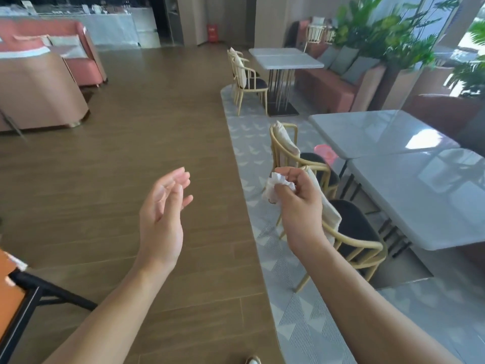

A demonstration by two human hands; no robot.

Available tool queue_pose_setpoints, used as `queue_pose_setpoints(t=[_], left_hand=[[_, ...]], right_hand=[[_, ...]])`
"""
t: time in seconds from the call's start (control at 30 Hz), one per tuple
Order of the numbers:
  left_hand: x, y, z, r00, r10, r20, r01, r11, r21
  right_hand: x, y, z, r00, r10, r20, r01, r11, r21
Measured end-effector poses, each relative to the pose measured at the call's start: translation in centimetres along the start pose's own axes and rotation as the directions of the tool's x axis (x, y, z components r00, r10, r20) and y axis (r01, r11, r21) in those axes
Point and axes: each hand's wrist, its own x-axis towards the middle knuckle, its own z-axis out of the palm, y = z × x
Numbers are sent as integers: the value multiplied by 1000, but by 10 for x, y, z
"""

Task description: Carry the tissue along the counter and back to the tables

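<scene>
While right hand (pixel 296 203) pinches tissue (pixel 275 186), chairs (pixel 349 232) flank it.

A restaurant dining room: marble-topped tables (pixel 286 60), cane chairs (pixel 248 80), pink booth sofas (pixel 330 88) and a serving counter (pixel 110 24).

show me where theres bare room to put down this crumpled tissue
The grey tabletop beside the right hand holding the crumpled tissue looks bare. It is crowded along its near edge, where two chairs stand.

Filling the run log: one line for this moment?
left hand: open, empty | right hand: grips crumpled tissue | beside: chair, grey table
</scene>
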Motion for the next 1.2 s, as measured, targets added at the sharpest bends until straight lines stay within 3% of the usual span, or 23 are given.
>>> queue_pose_setpoints(t=[0.4,0.87,1.2], left_hand=[[226,-100,67,1000,5,-10,-5,1000,-5],[554,-213,87,999,4,32,-4,1000,-10],[740,-309,154,996,-13,90,14,1000,-14]], right_hand=[[238,48,76,1000,5,-13,-6,996,-84],[528,103,253,999,-13,-32,12,1000,-28],[724,155,302,995,-6,-96,3,1000,-28]])
